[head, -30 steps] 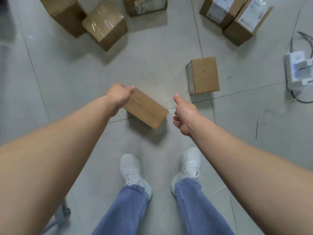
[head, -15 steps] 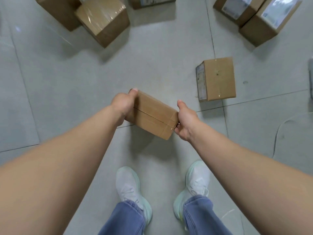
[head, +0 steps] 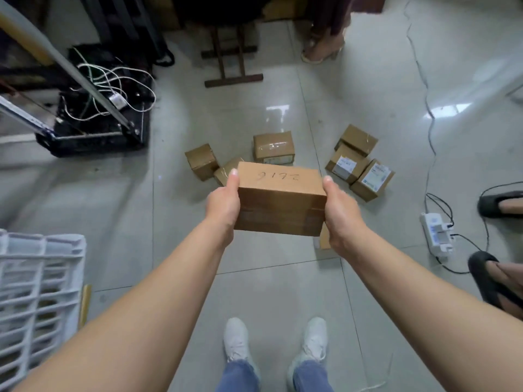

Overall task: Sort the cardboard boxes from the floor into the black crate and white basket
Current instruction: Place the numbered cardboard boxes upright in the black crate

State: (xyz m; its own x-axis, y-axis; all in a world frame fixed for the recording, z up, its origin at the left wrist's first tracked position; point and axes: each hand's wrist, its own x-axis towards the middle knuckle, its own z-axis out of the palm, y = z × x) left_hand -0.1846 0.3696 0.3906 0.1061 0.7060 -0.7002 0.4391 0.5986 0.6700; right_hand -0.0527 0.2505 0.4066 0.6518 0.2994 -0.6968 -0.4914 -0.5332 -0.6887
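I hold a brown cardboard box with handwriting on its top, lifted well above the floor. My left hand grips its left end and my right hand grips its right end, thumbs on top. Several more cardboard boxes lie on the floor beyond it, such as a taped one, a small one and labelled ones. The black crate stands at the far left with wires in it. The white basket is at the near left edge.
A white power strip with cables lies on the floor at the right. Another person's feet in black shoes are at the right edge. A dark stand and furniture legs are at the back. Slanted metal bars cross over the crate.
My right hand closed on the box's right end, and both hands raised the box off the floor. The view rose from the floor to take in the crate and basket.
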